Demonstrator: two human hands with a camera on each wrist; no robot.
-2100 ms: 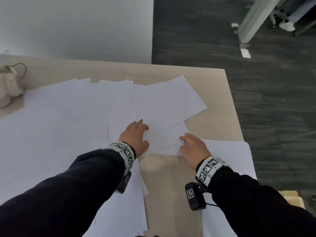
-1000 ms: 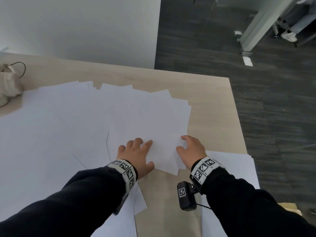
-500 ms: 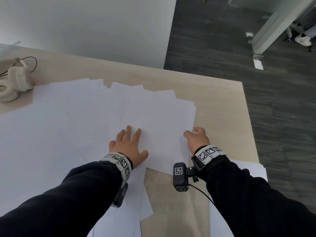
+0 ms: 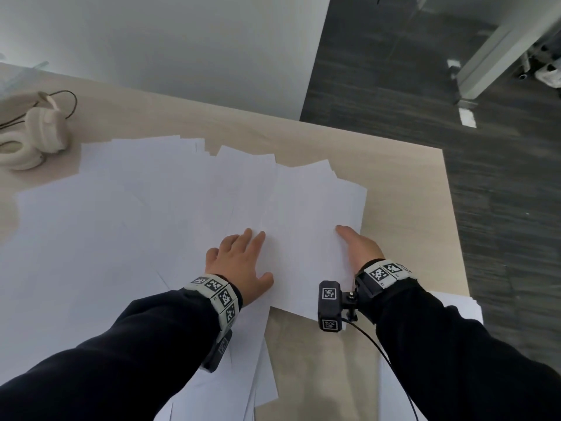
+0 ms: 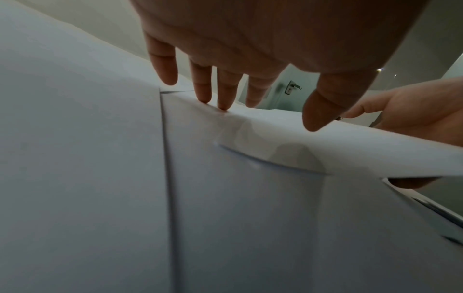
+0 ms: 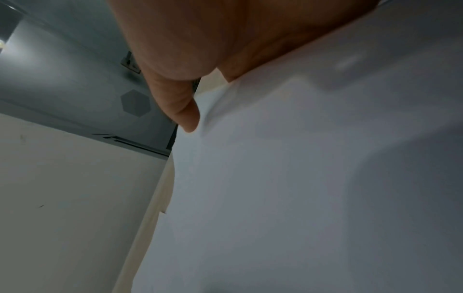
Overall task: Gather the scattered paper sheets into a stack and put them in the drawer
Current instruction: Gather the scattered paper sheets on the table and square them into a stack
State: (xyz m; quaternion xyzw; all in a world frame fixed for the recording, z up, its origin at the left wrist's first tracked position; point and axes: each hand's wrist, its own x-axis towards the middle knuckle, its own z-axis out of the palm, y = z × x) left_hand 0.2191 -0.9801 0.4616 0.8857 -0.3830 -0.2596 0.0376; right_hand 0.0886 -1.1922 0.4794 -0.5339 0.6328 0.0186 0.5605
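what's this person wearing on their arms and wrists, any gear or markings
Both arms are in dark, near-black long sleeves. Each wrist has a pale band of square black-and-white coded markers: left wrist band, right wrist band. A small black box camera with the same kind of markers is mounted by the right band, with a thin black cable trailing from it. A similar black unit hangs under the left wrist.

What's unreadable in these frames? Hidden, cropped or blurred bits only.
- Right hand fingers: head view, the white paper sheets cover them; right wrist view blurred.
- Sheet count: overlapping, edges too faint.
- Drawer: in no view.
- Cream over-ear headphones: cut by the left edge, head view.
- Left hand rests flat; its wrist view is dim.
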